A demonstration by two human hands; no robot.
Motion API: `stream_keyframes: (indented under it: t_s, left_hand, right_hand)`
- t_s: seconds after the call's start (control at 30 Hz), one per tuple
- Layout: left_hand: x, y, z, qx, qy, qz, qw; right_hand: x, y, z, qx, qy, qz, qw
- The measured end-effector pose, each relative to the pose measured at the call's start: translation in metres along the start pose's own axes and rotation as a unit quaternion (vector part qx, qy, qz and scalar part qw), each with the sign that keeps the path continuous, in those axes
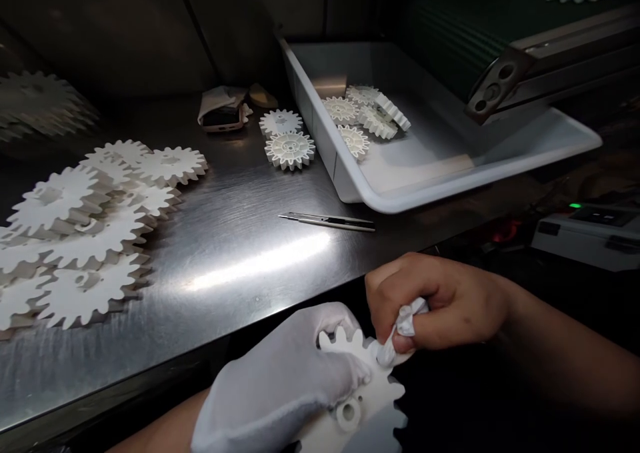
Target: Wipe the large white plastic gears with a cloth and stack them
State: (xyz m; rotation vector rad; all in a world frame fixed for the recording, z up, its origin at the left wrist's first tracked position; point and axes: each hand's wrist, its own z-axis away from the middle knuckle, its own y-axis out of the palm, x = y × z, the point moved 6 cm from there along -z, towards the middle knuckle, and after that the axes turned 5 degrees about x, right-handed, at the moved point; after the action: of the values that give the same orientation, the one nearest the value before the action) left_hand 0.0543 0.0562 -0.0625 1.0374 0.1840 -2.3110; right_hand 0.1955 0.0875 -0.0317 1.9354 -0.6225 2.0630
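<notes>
My left hand (275, 379), in a white fabric glove, grips a white plastic gear (373, 389) low in the view, covering much of its face. The gear has a round central hub and small holes. My bare right hand (435, 303) pinches a crumpled white cloth (404, 323) between thumb and fingers. The cloth presses against the gear's teeth at the upper right. The lower edge of the gear is cut off by the frame. Both hands are just below the front edge of a stainless steel table (225, 273).
Several white gears (75, 223) lie overlapping at the table's left. Beyond a utility knife (327, 221), two gears (290, 149) sit beside a white tray (450, 179) holding several more (360, 113). A phone (223, 116) lies at the back. A green conveyor belt (450, 39) and a grey device (590, 236) stand right.
</notes>
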Motion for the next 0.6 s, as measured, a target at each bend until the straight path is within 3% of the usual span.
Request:
stream_keyframes:
  t_s: [0.1, 0.2, 0.3, 0.5, 0.6]
  left_hand:
    - [-0.005, 0.0, 0.004, 0.004, -0.042, -0.007, 0.999]
    - [-0.009, 0.0, 0.007, 0.007, -0.08, -0.006, 0.997]
    - [-0.013, 0.0, 0.006, 0.004, -0.066, -0.006, 0.998]
    - [-0.013, 0.0, 0.001, 0.013, -0.01, -0.034, 0.999]
    - [-0.013, 0.0, 0.001, 0.003, -0.032, -0.04, 0.999]
  right_hand:
    - [-0.003, 0.0, 0.008, 0.048, 0.023, 0.045, 0.998]
    - [-0.005, -0.01, 0.022, -0.013, 0.051, 0.048, 0.998]
    - [-0.003, -0.013, 0.029, -0.079, 0.037, 0.031, 0.996]
    - [0.002, 0.0, 0.023, -0.097, -0.027, 0.031, 0.994]
    - [-0.001, -0.001, 0.028, -0.09, 0.008, 0.087, 0.992]
